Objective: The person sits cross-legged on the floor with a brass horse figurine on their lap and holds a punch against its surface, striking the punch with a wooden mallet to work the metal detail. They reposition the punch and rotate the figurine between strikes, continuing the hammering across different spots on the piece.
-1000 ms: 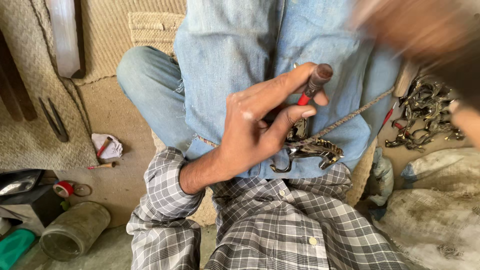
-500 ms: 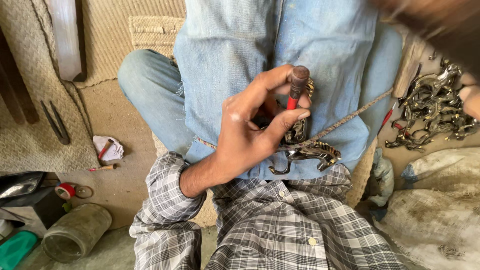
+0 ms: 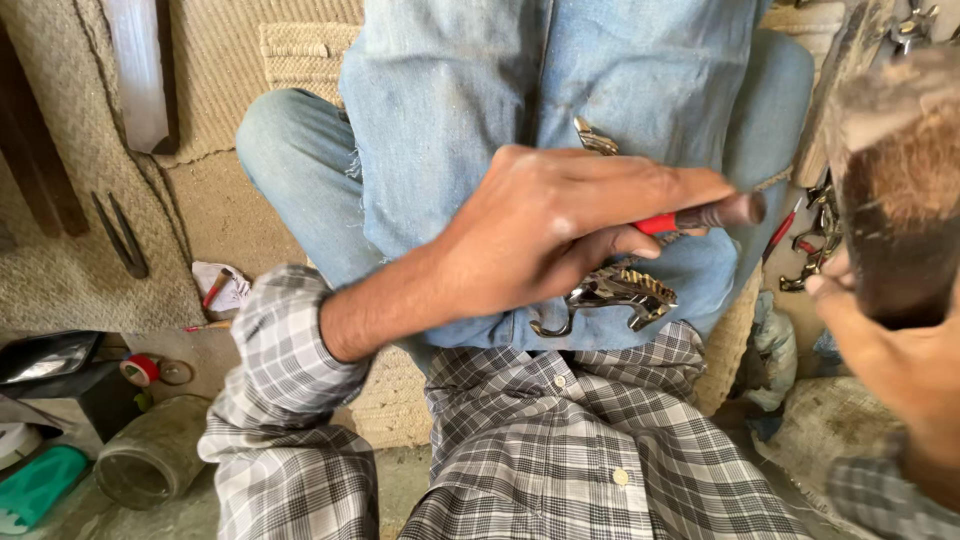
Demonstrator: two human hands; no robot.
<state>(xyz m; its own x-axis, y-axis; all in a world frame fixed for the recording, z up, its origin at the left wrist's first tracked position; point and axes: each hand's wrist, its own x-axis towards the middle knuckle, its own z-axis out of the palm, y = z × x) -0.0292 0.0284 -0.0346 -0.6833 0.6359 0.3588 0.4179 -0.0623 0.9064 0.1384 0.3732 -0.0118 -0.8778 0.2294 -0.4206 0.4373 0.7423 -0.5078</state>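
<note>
1. Sitting cross-legged in blue jeans, the person looks down at two hands and one shiny metal piece (image 3: 612,296) lying on the lap.
2. The left hand (image 3: 560,235) is curled shut around one tool (image 3: 700,216) with a red grip and a dark end. The tool points to the right, just above the metal piece.
3. The right hand (image 3: 885,345) sits at the right edge. It is wrapped around one blurry hammer (image 3: 895,190) with a wooden handle. How tight its fingers are is too blurred to tell.
4. One heap of small metal bits (image 3: 812,240) lies past the knee on the right.
5. On the left are one pair of tongs (image 3: 122,235), one red tape roll (image 3: 140,370), one jar (image 3: 150,462) on its side, and one white rag (image 3: 222,288).
</note>
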